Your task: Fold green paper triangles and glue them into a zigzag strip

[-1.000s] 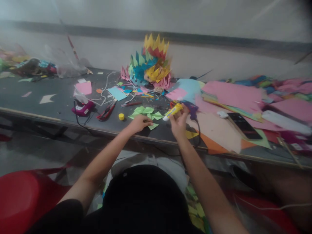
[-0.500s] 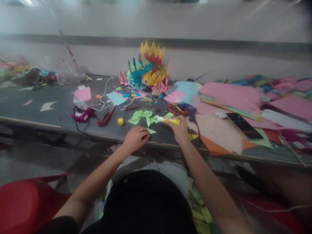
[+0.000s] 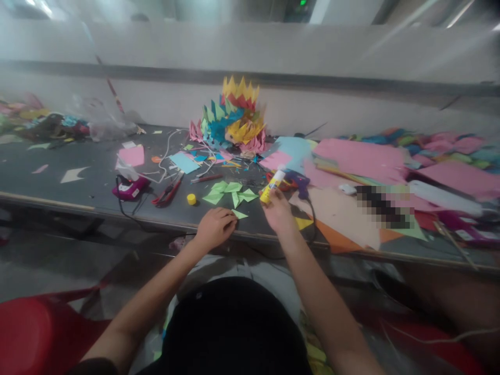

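A yellow glue stick (image 3: 272, 187) with a white end is gripped in my right hand (image 3: 278, 209), tilted up above the table. My left hand (image 3: 216, 227) rests at the table's front edge, its fingers closed on one end of a small green paper piece (image 3: 240, 214). Several folded green papers (image 3: 226, 191) lie just beyond both hands. The yellow cap (image 3: 191, 199) stands on the table to the left of them.
Red-handled pliers (image 3: 169, 191) and a purple device (image 3: 130, 187) lie left. A colourful folded-paper model (image 3: 234, 122) stands at the back. Right are a glue gun (image 3: 299, 182), pink sheets (image 3: 363, 156) and a beige sheet (image 3: 344, 213).
My right hand has turned the glue stick from lying nearly level to pointing upward, away from the green papers. My left hand stays by the small green piece. The view has shifted slightly.
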`<control>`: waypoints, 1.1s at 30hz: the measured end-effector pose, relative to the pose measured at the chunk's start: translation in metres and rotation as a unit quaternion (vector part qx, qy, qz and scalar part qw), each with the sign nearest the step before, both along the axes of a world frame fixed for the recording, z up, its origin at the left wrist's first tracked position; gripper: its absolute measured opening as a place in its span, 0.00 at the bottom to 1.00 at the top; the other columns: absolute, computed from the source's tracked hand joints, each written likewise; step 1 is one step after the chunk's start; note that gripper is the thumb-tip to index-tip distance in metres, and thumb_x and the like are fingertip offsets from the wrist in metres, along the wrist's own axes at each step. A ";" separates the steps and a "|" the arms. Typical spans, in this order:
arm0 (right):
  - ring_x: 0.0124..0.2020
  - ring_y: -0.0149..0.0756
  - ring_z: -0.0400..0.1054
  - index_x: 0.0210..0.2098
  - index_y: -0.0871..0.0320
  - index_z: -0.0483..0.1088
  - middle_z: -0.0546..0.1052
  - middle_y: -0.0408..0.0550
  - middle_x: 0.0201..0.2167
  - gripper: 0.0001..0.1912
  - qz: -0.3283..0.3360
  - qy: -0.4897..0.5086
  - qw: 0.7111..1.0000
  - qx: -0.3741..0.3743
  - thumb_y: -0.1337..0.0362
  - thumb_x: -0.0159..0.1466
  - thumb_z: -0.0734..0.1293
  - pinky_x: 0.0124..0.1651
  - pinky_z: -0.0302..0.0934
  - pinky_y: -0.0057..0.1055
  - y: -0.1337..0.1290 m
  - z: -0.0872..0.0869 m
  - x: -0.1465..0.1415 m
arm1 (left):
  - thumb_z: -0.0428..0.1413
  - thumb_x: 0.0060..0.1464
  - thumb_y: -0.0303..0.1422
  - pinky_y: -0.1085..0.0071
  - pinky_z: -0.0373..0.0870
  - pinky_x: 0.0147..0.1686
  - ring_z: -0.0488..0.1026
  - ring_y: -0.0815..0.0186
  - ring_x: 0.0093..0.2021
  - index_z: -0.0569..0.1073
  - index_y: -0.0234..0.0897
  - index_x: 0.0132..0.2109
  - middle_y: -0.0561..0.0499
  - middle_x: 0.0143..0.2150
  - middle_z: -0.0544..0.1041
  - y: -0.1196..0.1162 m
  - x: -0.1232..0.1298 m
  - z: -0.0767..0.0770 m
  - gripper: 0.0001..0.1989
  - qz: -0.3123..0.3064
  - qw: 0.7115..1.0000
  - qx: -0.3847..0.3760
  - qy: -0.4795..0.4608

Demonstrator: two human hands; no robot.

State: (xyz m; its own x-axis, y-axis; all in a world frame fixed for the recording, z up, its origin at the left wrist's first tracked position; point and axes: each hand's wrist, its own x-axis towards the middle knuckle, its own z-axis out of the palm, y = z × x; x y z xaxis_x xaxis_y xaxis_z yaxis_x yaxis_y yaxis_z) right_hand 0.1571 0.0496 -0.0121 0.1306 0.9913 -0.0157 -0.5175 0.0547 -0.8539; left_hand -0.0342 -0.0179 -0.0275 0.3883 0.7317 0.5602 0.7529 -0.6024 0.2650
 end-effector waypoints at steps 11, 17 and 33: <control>0.38 0.44 0.71 0.45 0.58 0.68 0.77 0.53 0.37 0.22 -0.048 -0.613 0.785 0.077 0.58 0.51 0.69 0.42 0.63 0.40 -0.001 0.002 0.011 | 0.51 0.56 0.31 0.66 0.64 0.39 0.70 0.64 0.40 0.75 0.39 0.37 0.50 0.39 0.76 -0.001 0.000 0.000 0.08 -0.006 1.000 -0.010 -0.006; 0.41 0.45 0.71 0.52 0.57 0.62 0.77 0.53 0.39 0.28 -0.040 -0.645 0.760 0.066 0.61 0.52 0.69 0.43 0.63 0.39 0.001 0.003 0.009 | 0.52 0.55 0.30 0.66 0.65 0.40 0.71 0.64 0.40 0.74 0.38 0.35 0.50 0.38 0.76 0.000 -0.001 0.001 0.06 -0.018 0.999 -0.034 -0.034; 0.43 0.41 0.68 0.45 0.59 0.66 0.74 0.55 0.42 0.13 -0.025 -0.697 0.686 0.206 0.67 0.62 0.58 0.47 0.61 0.36 -0.034 0.029 -0.016 | 0.53 0.54 0.30 0.65 0.67 0.41 0.71 0.63 0.39 0.73 0.37 0.33 0.49 0.35 0.76 -0.002 -0.006 0.007 0.04 -0.009 0.990 -0.111 -0.086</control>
State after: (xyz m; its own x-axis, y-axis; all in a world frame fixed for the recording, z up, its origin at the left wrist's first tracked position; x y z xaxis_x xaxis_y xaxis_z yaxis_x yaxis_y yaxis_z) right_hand 0.1416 0.0152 0.0172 -0.2325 0.8675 0.4397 0.7979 0.4286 -0.4238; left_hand -0.0405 -0.0199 -0.0201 0.3152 0.8384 0.4446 0.6746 -0.5275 0.5164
